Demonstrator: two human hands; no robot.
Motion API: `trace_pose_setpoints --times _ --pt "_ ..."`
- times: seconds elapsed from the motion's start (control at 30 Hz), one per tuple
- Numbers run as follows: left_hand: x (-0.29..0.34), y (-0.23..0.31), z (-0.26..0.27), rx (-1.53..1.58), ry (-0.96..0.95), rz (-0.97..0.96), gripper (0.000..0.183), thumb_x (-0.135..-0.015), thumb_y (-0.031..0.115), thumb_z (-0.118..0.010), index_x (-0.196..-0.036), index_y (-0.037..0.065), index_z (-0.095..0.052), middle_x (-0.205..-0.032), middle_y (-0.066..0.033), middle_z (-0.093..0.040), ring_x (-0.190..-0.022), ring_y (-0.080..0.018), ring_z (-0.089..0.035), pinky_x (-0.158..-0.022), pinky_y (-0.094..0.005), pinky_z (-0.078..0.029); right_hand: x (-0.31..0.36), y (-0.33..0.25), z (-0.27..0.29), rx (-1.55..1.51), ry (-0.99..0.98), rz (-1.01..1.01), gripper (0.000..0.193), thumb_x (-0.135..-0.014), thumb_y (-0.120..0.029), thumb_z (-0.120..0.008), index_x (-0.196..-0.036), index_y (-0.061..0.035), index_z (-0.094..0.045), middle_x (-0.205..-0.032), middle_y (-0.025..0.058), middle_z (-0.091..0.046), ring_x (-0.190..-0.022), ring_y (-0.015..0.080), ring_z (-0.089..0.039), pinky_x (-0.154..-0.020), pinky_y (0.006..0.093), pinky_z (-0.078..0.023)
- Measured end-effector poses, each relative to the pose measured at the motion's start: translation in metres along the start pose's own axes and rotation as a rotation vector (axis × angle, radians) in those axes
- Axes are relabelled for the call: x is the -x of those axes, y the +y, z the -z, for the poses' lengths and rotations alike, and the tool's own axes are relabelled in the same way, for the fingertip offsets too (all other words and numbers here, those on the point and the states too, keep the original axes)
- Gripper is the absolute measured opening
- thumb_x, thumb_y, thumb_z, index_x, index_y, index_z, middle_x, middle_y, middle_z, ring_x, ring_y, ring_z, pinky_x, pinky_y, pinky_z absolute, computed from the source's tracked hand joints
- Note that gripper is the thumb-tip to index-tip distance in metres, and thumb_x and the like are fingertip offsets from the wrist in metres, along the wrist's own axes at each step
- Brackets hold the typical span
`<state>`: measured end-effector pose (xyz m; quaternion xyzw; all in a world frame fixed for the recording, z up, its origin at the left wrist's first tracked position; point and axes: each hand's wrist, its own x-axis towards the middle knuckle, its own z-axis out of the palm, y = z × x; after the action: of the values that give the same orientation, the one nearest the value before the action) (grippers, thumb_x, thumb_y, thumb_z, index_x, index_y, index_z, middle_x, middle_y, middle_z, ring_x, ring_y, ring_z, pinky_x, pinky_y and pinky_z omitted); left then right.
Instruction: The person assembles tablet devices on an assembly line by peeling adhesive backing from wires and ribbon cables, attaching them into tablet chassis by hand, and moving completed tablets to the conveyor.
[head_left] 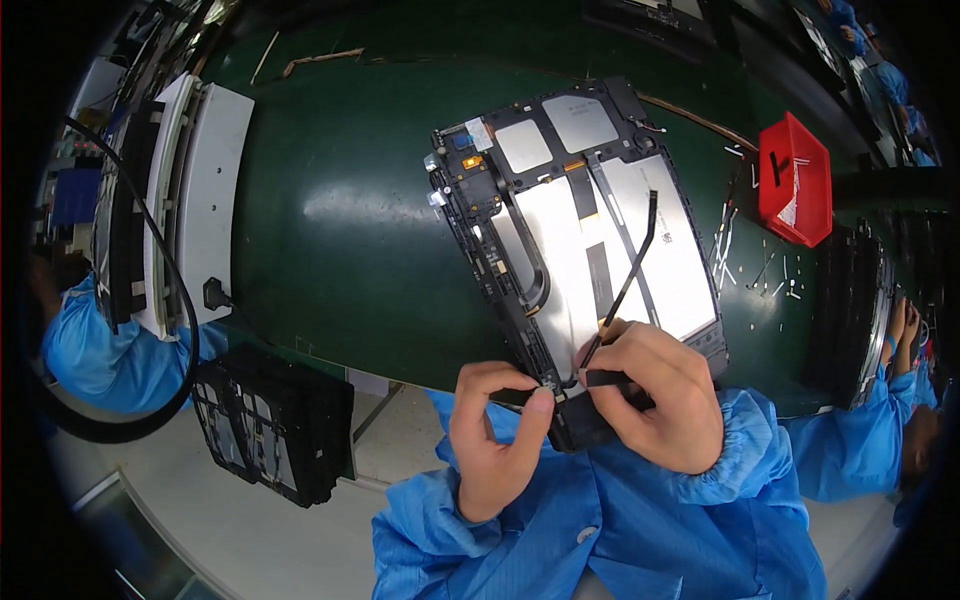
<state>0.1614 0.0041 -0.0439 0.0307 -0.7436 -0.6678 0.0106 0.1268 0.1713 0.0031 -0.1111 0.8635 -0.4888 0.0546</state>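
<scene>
An opened flat electronic device (pixel 690 250) lies tilted on the green table, showing its silver battery panels and black frame. My left hand (pixel 495 430) is at its near left edge, thumb and forefinger closed around something small and dark by the frame. Beside it, my right hand (pixel 660 400) pinches a thin black cable (pixel 640 255) close to the same corner. The cable's free end slants up across the silver panels. Another dark piece shows between my right fingers, partly hidden. The fingertips cover the spot they work on.
A red bin (pixel 795 180) stands at the right, near scattered small white and dark bits (pixel 770 270). White and black panels (pixel 205 200) stand stacked at the left, with a black plug (pixel 215 293) beside them. Black device parts (pixel 270 425) are stacked below the table edge. People in blue sleeves sit at both sides.
</scene>
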Motion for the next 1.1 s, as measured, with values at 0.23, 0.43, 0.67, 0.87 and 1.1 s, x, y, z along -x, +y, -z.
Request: trace_pose_setpoints --times 0.23,0.43,0.67,0.87,1.1 --pt "-0.004 0.001 0.001 0.014 -0.02 0.047 0.018 -0.077 0.001 -0.069 -0.09 0.002 -0.056 -0.09 -0.0087 -0.054 -0.082 -0.0167 -0.053 -0.076 -0.0262 -0.041 -0.002 0.0 0.003 0.023 -0.059 0.051 0.022 -0.068 0.002 -0.066 -0.088 0.0001 -0.059 -0.083 0.0124 -0.056 -0.072 0.03 -0.059 -0.063 0.0368 -0.049" --pt "-0.001 -0.001 -0.001 0.013 0.015 0.027 0.017 -0.078 0.001 -0.068 -0.09 0.002 -0.056 -0.09 -0.009 -0.054 -0.083 -0.0165 -0.053 -0.077 -0.0263 -0.041 -0.004 -0.001 0.004 0.026 -0.101 0.055 0.018 -0.069 -0.001 -0.065 -0.087 -0.0007 -0.06 -0.085 0.0118 -0.058 -0.074 0.0297 -0.06 -0.064 0.037 -0.049" --pt "0.001 -0.001 0.0 0.064 0.021 0.065 0.016 -0.079 -0.001 -0.065 -0.092 0.001 -0.056 -0.092 -0.0093 -0.055 -0.084 -0.0167 -0.053 -0.078 -0.0261 -0.041 -0.004 -0.002 0.003 0.038 -0.127 0.018 0.018 -0.07 -0.001 -0.064 -0.088 0.0004 -0.061 -0.088 0.0115 -0.059 -0.075 0.0301 -0.06 -0.067 0.0369 -0.05" --pt "0.0 -0.002 0.0 0.063 0.005 0.033 0.017 -0.079 -0.002 -0.065 -0.093 0.001 -0.056 -0.093 -0.0094 -0.055 -0.086 -0.0166 -0.053 -0.079 -0.0264 -0.042 -0.008 -0.003 0.006 0.055 -0.137 0.048 0.014 -0.07 -0.002 -0.064 -0.084 0.002 -0.06 -0.083 0.0123 -0.058 -0.075 0.0304 -0.06 -0.066 0.0373 -0.049" --pt "0.0 0.0 0.001 0.043 -0.007 0.009 0.018 -0.078 -0.002 -0.066 -0.093 0.001 -0.056 -0.093 -0.0095 -0.055 -0.086 -0.0167 -0.054 -0.079 -0.0266 -0.042 -0.01 -0.004 0.008 0.026 -0.17 -0.011 0.015 -0.069 -0.006 -0.066 -0.081 0.0008 -0.06 -0.082 0.0128 -0.058 -0.073 0.0301 -0.06 -0.064 0.0372 -0.05"
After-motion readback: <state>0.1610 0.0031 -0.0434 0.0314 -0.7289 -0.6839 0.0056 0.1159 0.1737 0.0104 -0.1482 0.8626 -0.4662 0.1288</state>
